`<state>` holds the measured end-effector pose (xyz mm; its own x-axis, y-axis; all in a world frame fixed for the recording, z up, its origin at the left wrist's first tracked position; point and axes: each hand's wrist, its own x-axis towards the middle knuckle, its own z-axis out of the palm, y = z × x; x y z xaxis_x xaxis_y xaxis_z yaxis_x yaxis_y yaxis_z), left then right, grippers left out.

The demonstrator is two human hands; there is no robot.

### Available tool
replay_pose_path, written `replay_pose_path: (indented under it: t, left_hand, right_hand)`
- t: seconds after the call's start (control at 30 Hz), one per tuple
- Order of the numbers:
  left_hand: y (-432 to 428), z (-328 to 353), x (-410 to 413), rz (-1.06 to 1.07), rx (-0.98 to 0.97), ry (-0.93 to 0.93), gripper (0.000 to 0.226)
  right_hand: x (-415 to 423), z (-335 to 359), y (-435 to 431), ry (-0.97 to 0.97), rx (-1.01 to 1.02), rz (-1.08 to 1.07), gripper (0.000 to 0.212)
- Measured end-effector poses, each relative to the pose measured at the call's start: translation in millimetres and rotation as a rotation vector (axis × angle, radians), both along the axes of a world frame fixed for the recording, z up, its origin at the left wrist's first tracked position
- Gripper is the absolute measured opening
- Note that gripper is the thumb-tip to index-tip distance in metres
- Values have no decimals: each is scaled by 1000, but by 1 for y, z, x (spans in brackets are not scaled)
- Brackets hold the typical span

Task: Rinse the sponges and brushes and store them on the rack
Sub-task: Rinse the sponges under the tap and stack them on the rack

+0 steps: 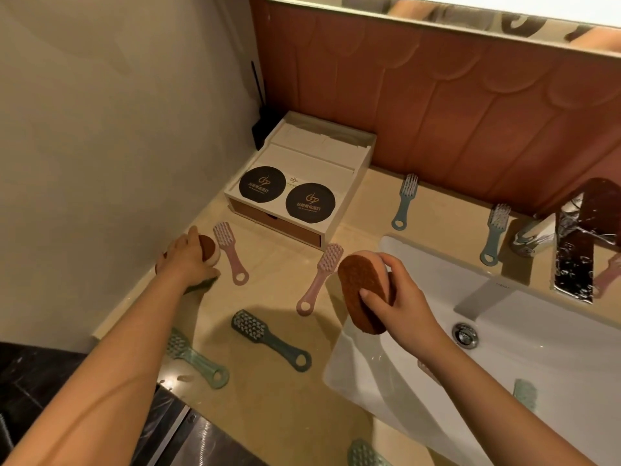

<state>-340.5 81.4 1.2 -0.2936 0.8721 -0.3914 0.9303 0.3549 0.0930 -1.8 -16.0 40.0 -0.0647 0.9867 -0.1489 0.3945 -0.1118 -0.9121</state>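
Brown-faced oval foam sponge [363,290] pinched in right hand [403,304] beside white basin [537,348]; similar sponge [210,252] gripped by left hand [186,260]. Slip judged possible: fingertip hold only.

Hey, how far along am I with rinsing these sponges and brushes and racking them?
Early on. Nothing looks stored yet. In hand: the right hand holds a brown-faced sponge at the sink rim, and the left hand grips a second sponge on the counter. Left: two pink brushes and the green brushes lie on the counter.
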Motion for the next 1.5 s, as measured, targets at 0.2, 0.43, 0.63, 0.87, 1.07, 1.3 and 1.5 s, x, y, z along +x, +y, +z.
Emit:
replay_pose_path:
  t: [0.2,0.43,0.63,0.87,1.07,1.3,1.5]
  left_hand:
    - [0,-5,-9,-21,101,83,58]
    - [-8,22,16,-194,293,207,59]
    - [-19,58,66,-308,403,27,67]
    - [-47,93,152,-235,320,-661,61]
    - [-67,74,216,-56,77,-1009,57]
    - [-110,55,298,93,-140,-1309,42]
    - [-129,46,344,215,-244,-1413,89]
  right_hand:
    - [13,-3,-3,-22,-25,-26,50]
    - [21,-4,-7,-24,-58,-56,50]
    - [32,-1,-13,16,-81,-147,55]
    - [55,11,-29,252,-102,-360,41]
    - [79,9,-56,304,-90,-523,41]
    - [96,9,-96,350,-83,-630,46]
    - [117,18,-115,418,-57,-744,51]
